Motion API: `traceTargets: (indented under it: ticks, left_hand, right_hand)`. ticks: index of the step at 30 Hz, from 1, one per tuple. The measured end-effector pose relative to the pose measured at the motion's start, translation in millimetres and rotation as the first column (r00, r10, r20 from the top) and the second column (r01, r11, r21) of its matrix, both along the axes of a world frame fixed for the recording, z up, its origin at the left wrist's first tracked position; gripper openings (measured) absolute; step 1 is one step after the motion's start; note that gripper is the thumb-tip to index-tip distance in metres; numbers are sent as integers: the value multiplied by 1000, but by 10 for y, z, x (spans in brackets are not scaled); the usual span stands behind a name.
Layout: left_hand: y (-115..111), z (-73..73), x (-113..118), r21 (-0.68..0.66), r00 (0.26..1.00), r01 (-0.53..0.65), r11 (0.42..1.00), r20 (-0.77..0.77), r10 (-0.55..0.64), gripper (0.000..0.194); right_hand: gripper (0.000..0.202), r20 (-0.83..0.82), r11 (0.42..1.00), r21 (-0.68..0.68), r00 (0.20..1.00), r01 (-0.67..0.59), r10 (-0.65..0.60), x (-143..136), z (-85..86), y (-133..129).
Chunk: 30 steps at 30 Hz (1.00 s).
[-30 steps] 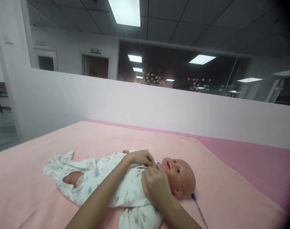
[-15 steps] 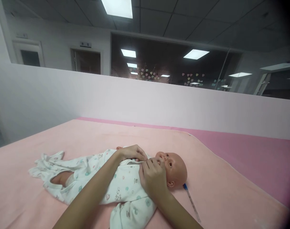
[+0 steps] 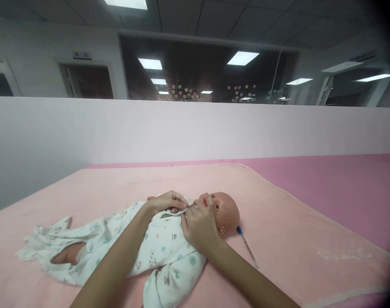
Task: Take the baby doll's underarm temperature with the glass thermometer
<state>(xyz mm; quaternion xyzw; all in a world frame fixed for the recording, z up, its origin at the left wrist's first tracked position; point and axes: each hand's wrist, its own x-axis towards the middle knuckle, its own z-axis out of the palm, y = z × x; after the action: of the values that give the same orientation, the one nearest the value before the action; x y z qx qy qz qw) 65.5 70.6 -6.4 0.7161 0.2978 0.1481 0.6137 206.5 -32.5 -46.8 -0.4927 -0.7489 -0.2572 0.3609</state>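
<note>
Pink blanket point(image 3: 287, 231), doll point(image 3: 228, 209) inside romper point(image 3: 164, 239)

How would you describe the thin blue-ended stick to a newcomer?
Find the large pale-pink cloth, then the doll's bald head beside the right hand. To the lower right of that head in the picture, the thin stick lies on the cloth, blue end nearest the head. Its slim, straight shape and blue end set it apart from the rounded head.
</note>
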Motion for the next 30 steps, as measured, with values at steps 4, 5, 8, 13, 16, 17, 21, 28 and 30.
traceTargets:
  ticks: [4, 5, 8, 13, 16, 17, 21, 28, 30]
  left_hand:
    - [13, -12, 3, 0, 1000, 20, 1000, 17, -20, 23]
    - [15, -18, 1, 1, 1000, 20, 1000, 21, -20, 23]
    - [17, -31, -4, -6, 999, 18, 1000, 34, -17, 23]
    - [12, -15, -13, -10, 999, 38, 999, 26, -37, 23]
    - [10, -1, -19, 2, 999, 52, 999, 12, -52, 23]
    - [9, 2, -21, 8, 999, 53, 999, 8, -53, 24]
    - [1, 3, -30, 34, 998, 64, 997, 4, -65, 23]
    - [-16, -2, -44, 79, 997, 70, 994, 10, -71, 22]
    - [-10, -4, -47, 79, 996, 82, 993, 18, -84, 22]
  right_hand:
    - [7, -79, 998, -10, 995, -54, 53, -5, 8, -30]
    - [5, -95, 997, -19, 993, -75, 73, -7, 8, -39]
    - [10, -126, 993, -31, 985, -118, 113, -9, 1, -54]
    - [14, -112, 990, 79, 985, -120, 128, 2, -36, -19]
    - [15, -112, 988, 131, 989, -83, 98, 4, -59, 6]
    - [15, -113, 988, 137, 990, -73, 89, 3, -65, 11]
    - [16, -123, 987, 147, 989, -69, 87, 1, -84, 23]
    - [17, -146, 975, 186, 978, -120, 148, 5, -110, 34]
    - [17, -149, 978, 166, 977, -128, 153, -2, -111, 30]
